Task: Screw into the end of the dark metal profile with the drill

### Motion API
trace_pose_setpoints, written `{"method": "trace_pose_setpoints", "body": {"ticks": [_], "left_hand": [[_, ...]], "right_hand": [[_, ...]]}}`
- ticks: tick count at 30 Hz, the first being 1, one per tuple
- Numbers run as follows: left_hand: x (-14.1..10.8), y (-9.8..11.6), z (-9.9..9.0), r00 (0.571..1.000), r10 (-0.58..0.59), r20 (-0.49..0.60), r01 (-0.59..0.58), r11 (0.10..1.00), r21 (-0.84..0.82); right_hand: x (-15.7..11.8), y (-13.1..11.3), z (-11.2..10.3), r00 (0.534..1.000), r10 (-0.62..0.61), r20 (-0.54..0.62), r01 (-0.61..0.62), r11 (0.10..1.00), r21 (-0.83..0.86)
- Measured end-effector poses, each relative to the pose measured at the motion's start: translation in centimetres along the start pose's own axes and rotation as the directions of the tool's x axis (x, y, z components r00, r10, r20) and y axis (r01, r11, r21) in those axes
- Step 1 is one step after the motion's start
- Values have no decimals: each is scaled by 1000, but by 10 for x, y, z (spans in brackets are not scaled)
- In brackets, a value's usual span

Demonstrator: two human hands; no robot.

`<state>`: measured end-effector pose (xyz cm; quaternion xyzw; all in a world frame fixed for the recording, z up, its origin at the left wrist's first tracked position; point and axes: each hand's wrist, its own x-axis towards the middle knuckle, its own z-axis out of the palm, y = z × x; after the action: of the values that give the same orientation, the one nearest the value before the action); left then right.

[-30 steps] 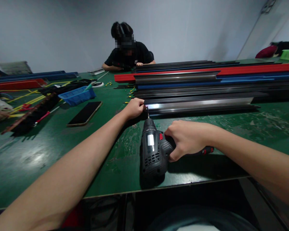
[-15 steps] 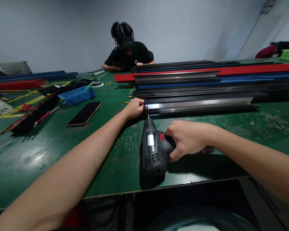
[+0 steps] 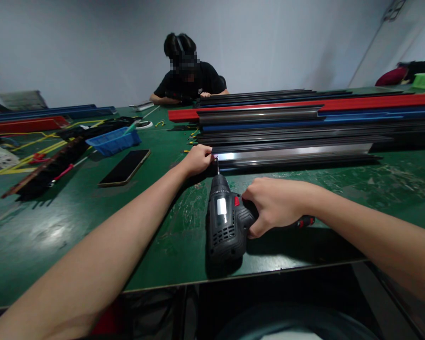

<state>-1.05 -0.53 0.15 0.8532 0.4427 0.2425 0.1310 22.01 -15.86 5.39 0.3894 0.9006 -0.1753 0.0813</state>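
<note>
My right hand (image 3: pixel 274 205) is wrapped round the handle of a black cordless drill (image 3: pixel 224 224), which lies on its side just above or on the green table; I cannot tell which. Its bit points away from me and meets the left end of a long metal profile (image 3: pixel 290 155) with a shiny inner face. The drill's lamp throws a bright spot on that face. At the same end, my left hand (image 3: pixel 197 159) is closed on the profile's edge, fingertips partly hidden.
Behind the profile lie several black, blue and red profiles (image 3: pixel 244 114). Left of my forearm are a phone (image 3: pixel 124 167), a blue tray (image 3: pixel 113 140), a red-handled screwdriver (image 3: pixel 62 174) and yellow-marked strips. A co-worker (image 3: pixel 187 78) sits across the green table (image 3: pixel 170 250).
</note>
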Motion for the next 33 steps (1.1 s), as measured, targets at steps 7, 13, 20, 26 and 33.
{"method": "trace_pose_setpoints", "body": {"ticks": [7, 13, 20, 26, 33], "left_hand": [[0, 1, -1, 1000, 9, 5, -9, 1000, -2], [0, 2, -1, 1000, 12, 1, -12, 1000, -6], [0, 0, -1, 1000, 22, 3, -22, 1000, -21], [0, 1, -1, 1000, 15, 10, -15, 1000, -16], [0, 0, 0, 1000, 12, 6, -12, 999, -30]], "right_hand": [[1, 0, 1, 1000, -7, -13, 7, 1000, -8], [0, 0, 1, 1000, -3, -3, 3, 1000, -8], [1, 1, 1, 1000, -12, -5, 12, 1000, -4], [1, 2, 2, 1000, -2, -6, 2, 1000, -1], [2, 2, 2, 1000, -18, -22, 18, 1000, 3]]}}
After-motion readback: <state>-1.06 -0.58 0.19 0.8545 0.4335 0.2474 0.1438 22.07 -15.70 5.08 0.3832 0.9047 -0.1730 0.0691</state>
